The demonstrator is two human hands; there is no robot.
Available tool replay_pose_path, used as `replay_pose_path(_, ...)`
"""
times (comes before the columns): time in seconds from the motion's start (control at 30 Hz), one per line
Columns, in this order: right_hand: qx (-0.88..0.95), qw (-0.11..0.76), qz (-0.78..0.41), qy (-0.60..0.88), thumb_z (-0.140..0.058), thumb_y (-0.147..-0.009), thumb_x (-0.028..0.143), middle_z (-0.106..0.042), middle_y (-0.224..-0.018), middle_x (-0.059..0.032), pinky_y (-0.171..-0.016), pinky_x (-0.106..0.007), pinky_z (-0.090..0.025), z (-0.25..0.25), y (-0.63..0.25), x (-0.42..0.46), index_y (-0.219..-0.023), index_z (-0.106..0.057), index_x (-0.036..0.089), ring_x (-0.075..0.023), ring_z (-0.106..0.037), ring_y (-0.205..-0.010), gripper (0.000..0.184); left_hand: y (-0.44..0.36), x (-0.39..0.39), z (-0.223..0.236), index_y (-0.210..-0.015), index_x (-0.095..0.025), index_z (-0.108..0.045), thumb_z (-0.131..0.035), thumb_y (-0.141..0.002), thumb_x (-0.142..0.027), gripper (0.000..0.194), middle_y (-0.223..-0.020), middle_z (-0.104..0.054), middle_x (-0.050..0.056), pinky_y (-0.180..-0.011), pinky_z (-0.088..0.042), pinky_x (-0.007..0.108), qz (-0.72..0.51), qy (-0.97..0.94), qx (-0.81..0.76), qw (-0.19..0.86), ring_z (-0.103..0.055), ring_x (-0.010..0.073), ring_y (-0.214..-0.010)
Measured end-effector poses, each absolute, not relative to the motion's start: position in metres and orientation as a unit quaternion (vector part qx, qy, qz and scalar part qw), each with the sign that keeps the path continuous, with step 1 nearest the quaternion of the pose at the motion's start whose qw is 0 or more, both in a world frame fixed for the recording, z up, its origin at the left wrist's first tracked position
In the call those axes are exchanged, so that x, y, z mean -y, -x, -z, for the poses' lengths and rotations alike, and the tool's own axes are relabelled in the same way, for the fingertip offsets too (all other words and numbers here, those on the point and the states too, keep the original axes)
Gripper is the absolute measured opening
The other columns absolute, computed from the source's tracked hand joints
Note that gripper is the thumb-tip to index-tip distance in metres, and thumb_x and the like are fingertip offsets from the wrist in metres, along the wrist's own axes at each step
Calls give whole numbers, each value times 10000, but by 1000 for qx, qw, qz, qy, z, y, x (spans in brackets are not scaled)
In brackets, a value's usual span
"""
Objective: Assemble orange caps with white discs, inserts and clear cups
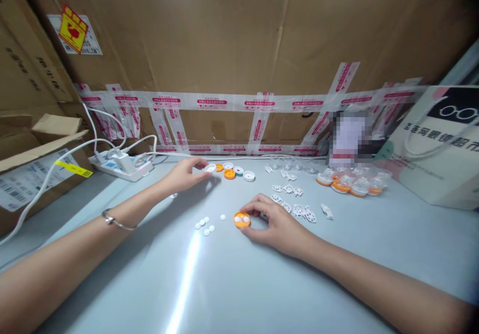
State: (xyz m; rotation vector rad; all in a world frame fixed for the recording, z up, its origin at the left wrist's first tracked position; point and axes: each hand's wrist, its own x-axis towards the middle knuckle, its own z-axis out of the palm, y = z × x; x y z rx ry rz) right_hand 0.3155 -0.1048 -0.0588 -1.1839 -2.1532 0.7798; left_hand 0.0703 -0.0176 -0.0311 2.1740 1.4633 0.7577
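Near the middle of the frame, the right hand (275, 222) grips a shallow orange cup (242, 225) by its rim, thumb on the near side and fingers curled round the far side. Two small white discs (237, 219) sit side by side in that cup, so I'd call this one partly filled; it has no clear cover over it. Above and to the left, the left hand (189, 172) has thumb and forefinger closed on the edge of a shallow white cup (210, 168); whether that cup is lifted off the table (224, 284) I can't tell from here. Just right of it stand more round cups (248, 176), white, orange and one with teal, which look to me like work not yet done. Six loose white discs (202, 222) lie left of the orange cup, apparently unused. Right of centre, white openwork pieces (288, 189) lie flat in rough rows, with a curved white piece (327, 211) beyond them, and clear domes (298, 165) stand behind. Further right, a tight cluster of dome-topped pieces with orange bases (341, 186) strikes me as the most finished lot, though their insides are too blurred to check. Judging by what lies loose, a good share remains.
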Motion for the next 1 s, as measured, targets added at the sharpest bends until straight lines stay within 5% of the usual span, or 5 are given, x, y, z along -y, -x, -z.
replay_pose_path(0.13,803,281,-300,431,-610,-725,248,-551,-911,-29,-807,-287,-448,61,-315,104,-949,-653,225,-157,-551,-862,229,-76,51,24,-926,-142,-625,-625,-740,-444,354,-965,-640,88,-696,-391,245,-320,-617,-423,581,-564,182,-904)
replay_pose_path(0.3,808,283,-294,424,-606,-726,249,-547,-910,-33,-805,-294,-452,64,-314,102,-980,-652,226,-162,-557,-858,259,-88,73,30,-891,-101,-641,-714,-673,-399,376,-880,-649,96,-643,-381,218,-321,-504,-360,717,-559,148,-808)
replay_pose_path(0.6,810,290,-282,423,-597,-719,237,-544,-884,-25,-772,-293,-449,65,-314,103,-966,-647,232,-154,-552,-821,253,-98,72,33,-825,-118,-641,-693,-685,-348,274,-787,-612,34,-543,-356,189,-294,-572,-419,640,-452,78,-602)
replay_pose_path(0.8,805,294,-266,441,-665,-667,262,-546,-881,-22,-779,-298,-434,66,-315,100,-1041,-564,183,-156,-525,-831,396,-96,69,34,-972,-174,-606,-651,-740,-352,295,-920,-623,30,-662,-414,229,-209,-750,-365,511,-537,122,-762)
replay_pose_path(1.0,801,285,-273,450,-686,-664,314,-541,-850,-7,-727,-282,-423,63,-315,99,-856,-583,196,-151,-515,-804,248,-106,65,26,-990,-180,-625,-652,-740,-311,283,-976,-600,48,-800,-408,270,-163,-880,-292,338,-527,153,-889)
